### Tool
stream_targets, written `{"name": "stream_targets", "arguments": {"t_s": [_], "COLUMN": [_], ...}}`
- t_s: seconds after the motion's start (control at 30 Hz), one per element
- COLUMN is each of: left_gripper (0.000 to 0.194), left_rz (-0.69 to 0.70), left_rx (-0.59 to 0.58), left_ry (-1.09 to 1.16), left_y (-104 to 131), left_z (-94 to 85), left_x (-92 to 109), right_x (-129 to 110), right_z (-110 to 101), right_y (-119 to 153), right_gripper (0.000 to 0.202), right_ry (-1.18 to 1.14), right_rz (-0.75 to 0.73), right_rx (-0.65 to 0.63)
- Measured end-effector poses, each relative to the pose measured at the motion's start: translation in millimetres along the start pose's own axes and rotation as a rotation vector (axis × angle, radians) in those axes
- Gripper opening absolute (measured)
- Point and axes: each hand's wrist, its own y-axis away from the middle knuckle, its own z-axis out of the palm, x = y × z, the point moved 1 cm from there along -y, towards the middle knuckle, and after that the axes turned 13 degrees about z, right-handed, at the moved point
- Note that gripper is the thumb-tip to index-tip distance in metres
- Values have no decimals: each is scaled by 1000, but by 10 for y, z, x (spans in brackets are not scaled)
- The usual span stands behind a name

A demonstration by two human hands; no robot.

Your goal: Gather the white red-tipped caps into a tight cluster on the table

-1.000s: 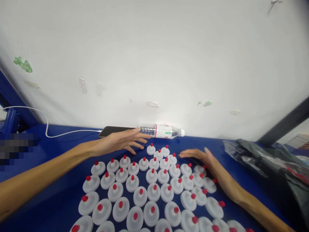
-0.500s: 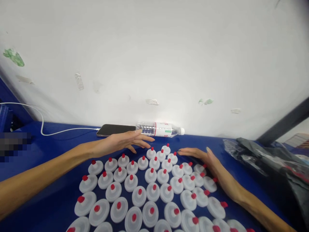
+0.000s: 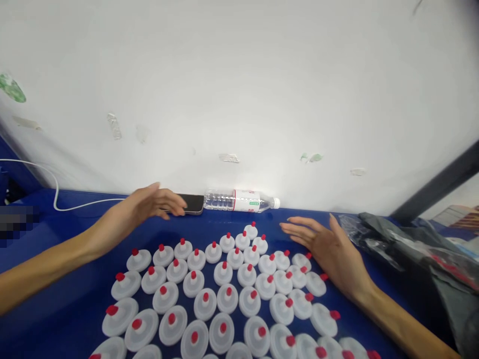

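- The blue table (image 3: 75, 309) is carrying everything, butting against a white wall (image 3: 239, 89).
- White caps with red tips (image 3: 224, 294) are standing in packed rows at its middle.
- The right hand (image 3: 329, 249) is lying flat and open, holding nothing, touching the caps' right edge.
- The left hand (image 3: 149, 204) is hovering loosely curled and empty over the phone (image 3: 191, 203), beside a lying water bottle (image 3: 239, 200).

Caps (image 3: 224, 284) crowd the middle of the blue surface (image 3: 67, 319), packed near touching. Bare strips run left and right of them. Back strip narrow: phone (image 3: 190, 203) and bottle (image 3: 239, 200) lie along the wall. Black bag (image 3: 411, 249) blocks far right.
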Motion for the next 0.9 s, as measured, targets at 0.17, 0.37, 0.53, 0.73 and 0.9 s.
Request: {"name": "stream_targets", "arguments": {"t_s": [0.17, 0.37, 0.53, 0.73, 0.9], "left_gripper": [50, 44, 43, 42, 39], "left_rz": [-58, -108, -119, -117, -103], "left_rx": [309, 380, 390, 368, 310], "left_ry": [-62, -1, 53, 59, 55], "left_y": [355, 442, 425, 458, 470], "left_z": [-177, -219, -219, -241, -248], "left_x": [-211, -304, -261, -299, -324], "right_x": [-27, -54, -55, -36, -23], "right_z": [-16, -5, 2, -31, -46], "right_y": [-23, -10, 3, 2, -7], "right_gripper": [64, 61, 58, 57, 57], "right_ry": [-191, -264, -301, -302, -275], "right_rz": [59, 82, 76, 50, 22], "right_rx": [94, 165, 174, 140, 95]}}
